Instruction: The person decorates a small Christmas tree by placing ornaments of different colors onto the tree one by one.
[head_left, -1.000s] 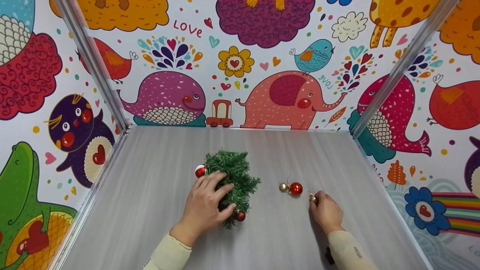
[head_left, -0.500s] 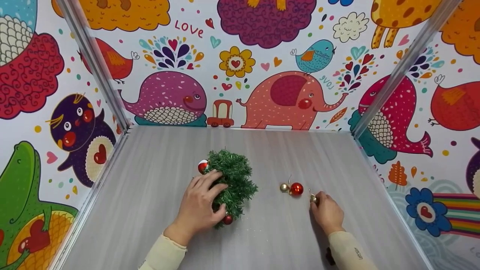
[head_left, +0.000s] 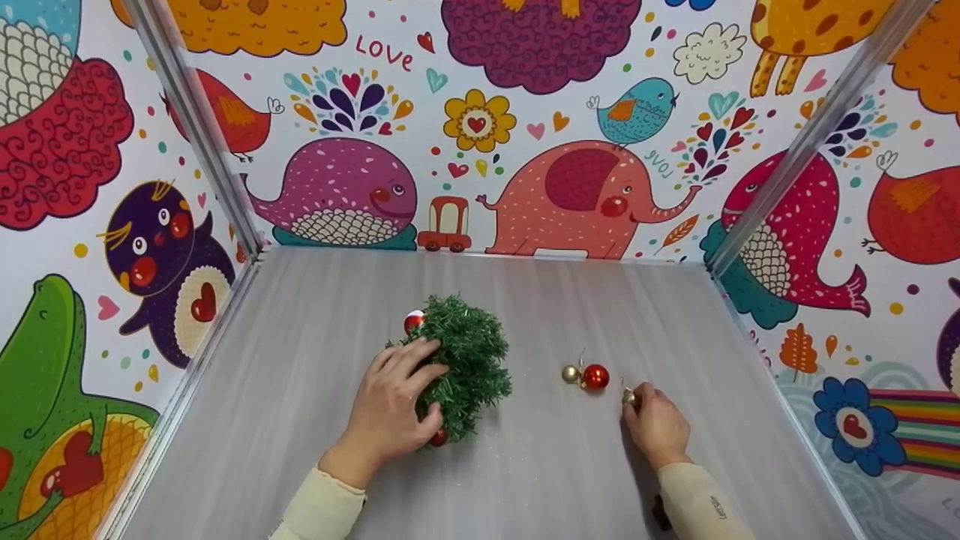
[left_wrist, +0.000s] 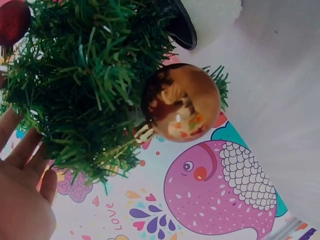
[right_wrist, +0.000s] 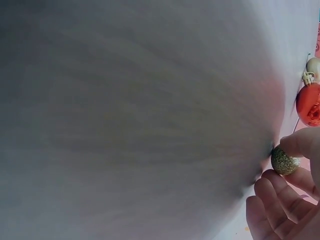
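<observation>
- closing in the left side, a printed left wall [head_left: 94, 345] shows a green crocodile near you and a dark penguin farther off.
- your left sleeve [head_left: 319, 506], pale cream, comes in from the near edge.
- your left hand [head_left: 386, 405] touches the left side of the tree, its fingers spread apart; foliage hides some of the fingertips in the left wrist view.
- a red-and-white ball [head_left: 413, 324] sits at the tree's far left edge, and a dark red ball [head_left: 439, 437] at its near side, beside your thumb.
- the small green tree [head_left: 472, 360] is left of the middle of the grey table [head_left: 540, 465]; the left wrist view also shows a glossy copper ball [left_wrist: 182, 102] against its branches and part of a black base [left_wrist: 184, 25].
- well apart from the tree, to its right, you have a small gold ball [head_left: 571, 373] close beside a shiny red ball [head_left: 596, 377] with a gold cap.
- just right of and nearer than those, a glittery gold ball [right_wrist: 285, 161] is pinched between the thumb and finger of your right hand [head_left: 658, 427], low over the table.
- your right sleeve [head_left: 701, 499], with small dark lettering, runs back to the near right.
</observation>
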